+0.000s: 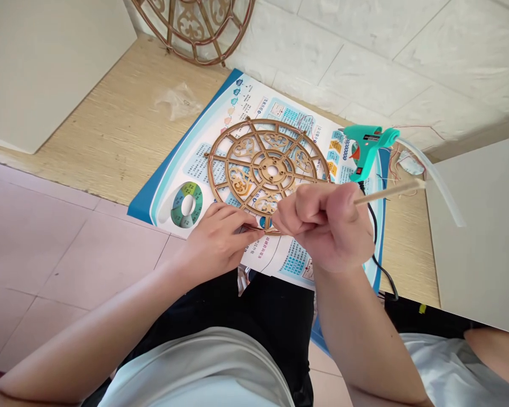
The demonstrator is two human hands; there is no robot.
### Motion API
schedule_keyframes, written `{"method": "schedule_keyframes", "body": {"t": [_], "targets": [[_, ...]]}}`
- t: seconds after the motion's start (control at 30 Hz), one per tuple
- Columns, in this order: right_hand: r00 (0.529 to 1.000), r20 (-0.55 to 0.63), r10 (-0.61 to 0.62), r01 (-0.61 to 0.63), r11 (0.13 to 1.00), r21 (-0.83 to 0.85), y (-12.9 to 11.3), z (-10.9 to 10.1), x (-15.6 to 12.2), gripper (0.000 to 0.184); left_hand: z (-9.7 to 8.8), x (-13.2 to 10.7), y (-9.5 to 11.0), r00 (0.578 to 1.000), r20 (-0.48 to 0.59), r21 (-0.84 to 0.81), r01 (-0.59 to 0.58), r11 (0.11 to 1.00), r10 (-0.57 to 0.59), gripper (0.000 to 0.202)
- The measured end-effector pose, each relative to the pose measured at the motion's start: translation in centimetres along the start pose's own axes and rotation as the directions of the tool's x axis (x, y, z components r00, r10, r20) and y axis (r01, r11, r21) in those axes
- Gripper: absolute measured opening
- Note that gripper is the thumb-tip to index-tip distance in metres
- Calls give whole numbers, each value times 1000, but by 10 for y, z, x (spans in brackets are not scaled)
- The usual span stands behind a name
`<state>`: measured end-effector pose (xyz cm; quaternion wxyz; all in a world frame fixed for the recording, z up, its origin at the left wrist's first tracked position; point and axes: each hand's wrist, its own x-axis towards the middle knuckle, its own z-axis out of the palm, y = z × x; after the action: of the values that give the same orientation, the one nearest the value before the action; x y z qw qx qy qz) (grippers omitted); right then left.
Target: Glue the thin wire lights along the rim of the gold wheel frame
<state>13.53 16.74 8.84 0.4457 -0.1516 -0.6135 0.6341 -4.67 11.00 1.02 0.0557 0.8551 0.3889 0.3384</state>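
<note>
A round gold openwork wheel (268, 165) lies flat on a blue and white printed poster (220, 118) on the floor. My left hand (219, 237) rests at the wheel's near edge, fingers pinched on a thin gold strip (254, 228) there. My right hand (326, 223) is closed above the same edge, gripping a thin wooden stick (390, 193) that juts out to the right. The fingertips of both hands meet at the wheel's near rim.
A teal hot glue gun (367, 148) with a clear glue stick (436, 181) stands on the poster's right edge, its black cord (375, 249) trailing toward me. A second gold wheel (193, 28) leans on the white brick wall. White boards flank both sides.
</note>
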Motion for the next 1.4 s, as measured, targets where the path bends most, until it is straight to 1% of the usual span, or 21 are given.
{"method": "schedule_keyframes", "body": {"t": [0.1,0.23,0.3,0.4,0.47,0.57,0.6,0.7,0.83,0.93,1.03,1.13,1.23,1.3,1.4], "targets": [[998,-59,-5,3,999,-36,-5,4,-9,60,-1,1,1,1000,22,-1,9,1000,-9,27],[985,-165,49,-61,996,-67,-12,9,-20,63,-2,2,2,1000,29,-2,9,1000,-9,26],[980,-181,80,-91,994,-53,-14,10,-22,64,-1,2,1,1000,24,-1,8,1000,-8,25],[978,-187,91,-100,994,-37,-12,7,-22,63,0,1,1,1000,10,-2,7,1000,-7,24],[985,-158,72,-76,997,-19,-9,2,-19,62,0,1,1,1000,0,-1,7,1000,-7,24],[1000,-27,6,-5,1000,10,-3,-3,-15,59,1,0,0,1000,-11,-2,2,1000,-2,24],[1000,-16,-3,4,1000,6,-2,-4,-14,59,1,0,0,1000,-11,-3,0,1000,0,24],[998,-62,13,-14,1000,-27,1,-3,-11,60,0,1,0,1000,-10,-6,-5,1000,4,24],[999,-25,-26,26,999,18,5,-4,-6,58,-1,3,0,1000,-6,-13,-21,1000,21,23],[999,-37,-32,33,999,18,8,-7,-3,59,-2,3,0,999,0,-28,-36,999,36,21],[998,-51,-44,43,999,-9,10,-6,-3,59,-1,3,0,999,-2,-48,-51,998,51,23],[993,-88,-83,82,996,-24,10,-1,-4,58,-1,3,0,998,-5,-59,-56,997,56,28],[983,-126,-131,128,991,-30,11,2,-4,57,-2,5,1,999,14,-37,-33,999,33,29],[982,-115,-148,146,989,-27,11,0,-4,55,-2,5,2,999,27,-30,-23,999,24,27],[986,-74,-152,152,988,-5,12,-6,-6,52,-3,5,2,1000,20,-44,-20,999,21,23]]}}
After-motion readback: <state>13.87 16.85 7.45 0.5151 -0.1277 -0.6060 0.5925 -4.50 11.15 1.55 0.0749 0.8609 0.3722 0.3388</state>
